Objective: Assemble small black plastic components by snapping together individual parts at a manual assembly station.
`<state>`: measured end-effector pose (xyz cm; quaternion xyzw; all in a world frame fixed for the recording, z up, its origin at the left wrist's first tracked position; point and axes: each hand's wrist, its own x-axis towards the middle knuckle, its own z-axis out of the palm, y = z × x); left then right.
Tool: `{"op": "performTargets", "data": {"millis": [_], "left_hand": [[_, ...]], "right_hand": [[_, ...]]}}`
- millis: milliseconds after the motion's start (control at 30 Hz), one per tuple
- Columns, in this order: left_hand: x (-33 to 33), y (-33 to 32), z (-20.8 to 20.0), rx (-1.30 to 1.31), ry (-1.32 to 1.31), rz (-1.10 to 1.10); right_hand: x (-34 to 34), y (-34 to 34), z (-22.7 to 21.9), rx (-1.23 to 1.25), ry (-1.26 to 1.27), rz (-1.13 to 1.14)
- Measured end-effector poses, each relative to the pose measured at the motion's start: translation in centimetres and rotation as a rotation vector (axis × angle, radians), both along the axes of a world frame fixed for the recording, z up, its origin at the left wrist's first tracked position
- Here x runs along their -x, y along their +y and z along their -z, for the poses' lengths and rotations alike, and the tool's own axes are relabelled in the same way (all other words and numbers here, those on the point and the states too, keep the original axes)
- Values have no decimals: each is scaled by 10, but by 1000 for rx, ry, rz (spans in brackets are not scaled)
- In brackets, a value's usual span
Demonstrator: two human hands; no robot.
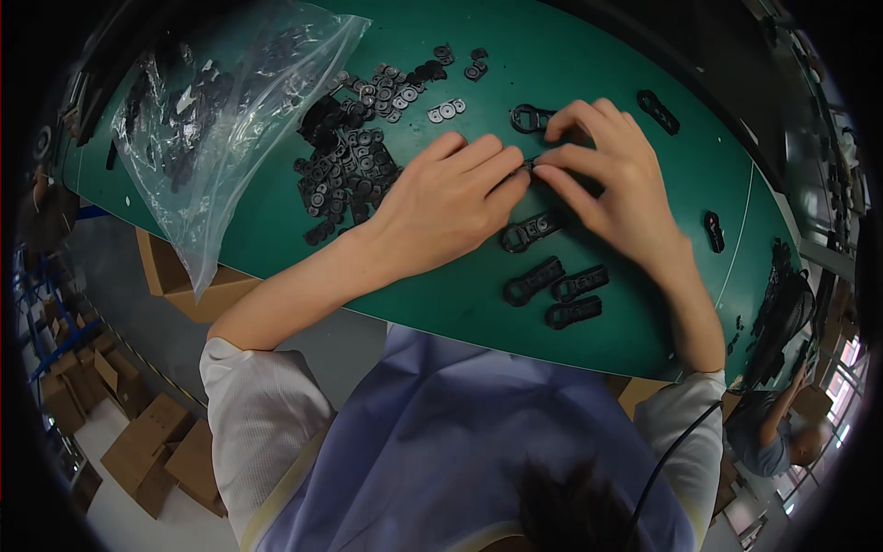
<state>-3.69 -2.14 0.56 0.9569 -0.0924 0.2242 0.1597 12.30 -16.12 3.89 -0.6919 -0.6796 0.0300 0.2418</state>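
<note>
Black plastic piece (529, 165) is grasped between the fingertips of the left hand (448, 198) and right hand (612, 175) above the green tabletop (441, 304), yet from my remote post I cannot make out its shape, since the fingers cover most of it and the left thumb is hidden. Just beyond the grip I log a ring-ended black housing (541, 117), its right end masked by the right fingers, with four similar housings (543, 276) nearer the wearer. Glare on the clear plastic bag (207, 207), left of the heaped small black plates (345, 175), blurs its contents.
</note>
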Motion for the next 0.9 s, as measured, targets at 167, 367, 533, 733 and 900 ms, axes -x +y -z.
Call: {"op": "performTargets", "data": {"millis": [167,367,533,733,900], "left_hand": [[0,-5,1,-25,-15,81],[-4,2,-5,86,11,63],[-18,22,-19,52,-66,-34],[-45,26,-3,4,39,102],[-35,23,2,290,17,85]], "right_hand": [[-13,63,8,-135,257,-92],[-17,84,9,36,334,-112],[-40,42,-12,-68,527,93],[-37,2,3,-22,1008,286],[-15,-2,12,-100,715,173]]}}
